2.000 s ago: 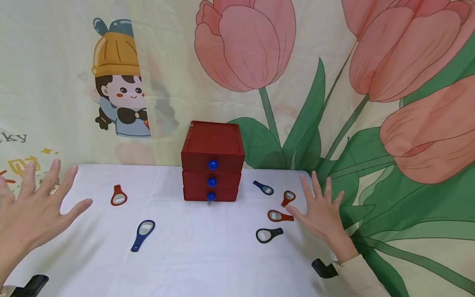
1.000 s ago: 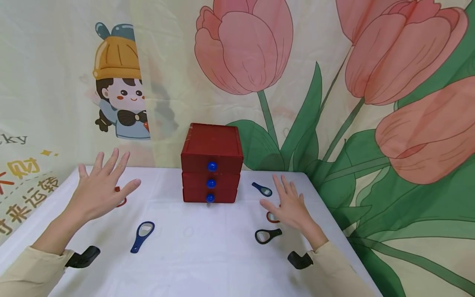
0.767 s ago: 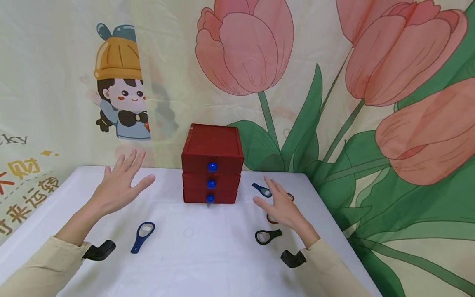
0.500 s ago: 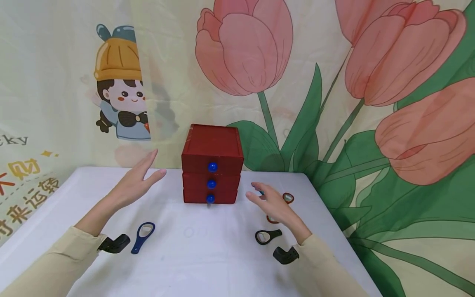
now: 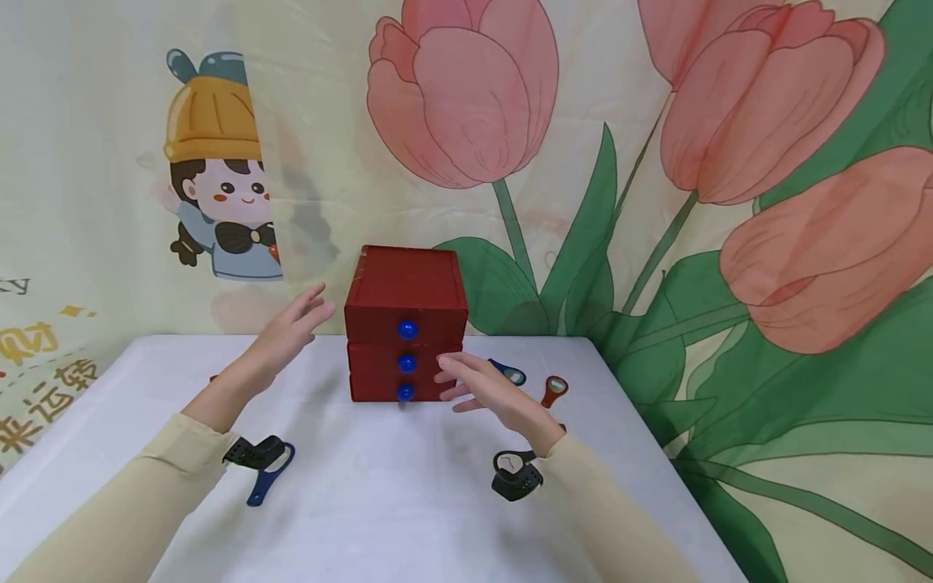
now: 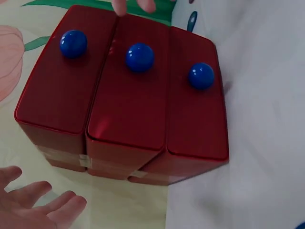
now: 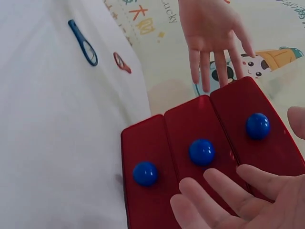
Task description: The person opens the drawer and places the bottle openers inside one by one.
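Observation:
A dark red box of three stacked drawers stands at the back of the table, with a blue knob on each drawer front. My left hand is raised just left of the box, fingers extended and holding nothing. My right hand hovers before the box's lower right side, fingers loosely bent and nothing in them. In the right wrist view its fingers overlap the drawer fronts near the knobs; whether they touch, I cannot tell. All three drawers are closed.
Several small bottle-opener-like pieces lie around: a blue one under my left wrist, a black one partly hidden by my right wrist strap, a blue one and a red one right of the box. A printed cloth hangs behind.
Both hands have come inward from the table's sides to the box, the left moving right and the right moving left. The camera view has shifted slightly. The box stays closed.

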`<state>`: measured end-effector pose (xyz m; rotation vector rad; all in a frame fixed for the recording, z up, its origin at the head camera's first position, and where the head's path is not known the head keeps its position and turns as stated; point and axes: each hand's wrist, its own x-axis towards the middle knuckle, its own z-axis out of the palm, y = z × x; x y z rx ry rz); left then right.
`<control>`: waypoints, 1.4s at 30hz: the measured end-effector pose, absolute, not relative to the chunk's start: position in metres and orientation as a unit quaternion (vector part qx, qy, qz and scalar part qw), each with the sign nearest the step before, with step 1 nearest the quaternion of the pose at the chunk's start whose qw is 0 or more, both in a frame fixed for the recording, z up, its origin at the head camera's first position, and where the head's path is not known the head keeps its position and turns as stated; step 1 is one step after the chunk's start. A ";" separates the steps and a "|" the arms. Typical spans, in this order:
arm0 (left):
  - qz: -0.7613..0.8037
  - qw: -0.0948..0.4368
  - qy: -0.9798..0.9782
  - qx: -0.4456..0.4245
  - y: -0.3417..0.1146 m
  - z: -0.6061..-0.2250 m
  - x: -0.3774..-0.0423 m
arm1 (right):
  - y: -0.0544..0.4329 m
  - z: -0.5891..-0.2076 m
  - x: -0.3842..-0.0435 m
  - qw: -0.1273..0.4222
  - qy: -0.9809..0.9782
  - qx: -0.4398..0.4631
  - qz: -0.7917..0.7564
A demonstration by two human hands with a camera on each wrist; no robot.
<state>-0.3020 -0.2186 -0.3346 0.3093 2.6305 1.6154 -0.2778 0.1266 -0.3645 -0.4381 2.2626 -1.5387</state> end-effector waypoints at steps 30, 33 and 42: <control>0.623 0.071 0.770 0.118 -0.196 -0.326 -0.337 | 0.061 -0.357 -0.310 0.278 0.618 -0.080 -0.731; 0.620 0.073 0.772 0.116 -0.194 -0.325 -0.338 | 0.060 -0.359 -0.312 0.275 0.609 -0.070 -0.741; 0.624 0.068 0.771 0.105 -0.196 -0.324 -0.338 | 0.054 -0.362 -0.317 0.259 0.602 -0.045 -0.754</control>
